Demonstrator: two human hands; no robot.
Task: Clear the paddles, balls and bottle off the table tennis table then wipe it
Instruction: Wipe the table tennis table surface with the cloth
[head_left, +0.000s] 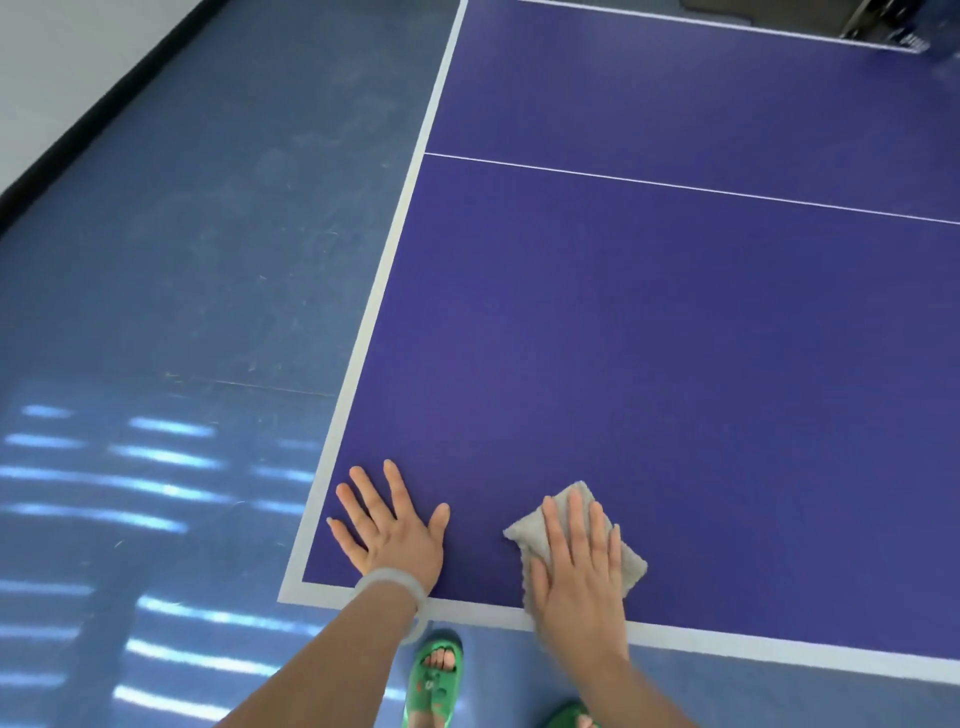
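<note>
Green sandal (434, 675) on the blue floor (182, 312), toes just under the near edge. Both hands on the purple surface (675, 338) at its near left corner. Left hand (389, 525) flat, fingers spread, holding nothing; pale bracelet (387, 582) at the wrist. Right hand (576, 566) flat with straight fingers, pressing a folded grey cloth (632, 569) just inside the white border. No paddles, balls or bottle on the visible part, so clearing looks done. Wiping under way; how much is already wiped cannot be told.
</note>
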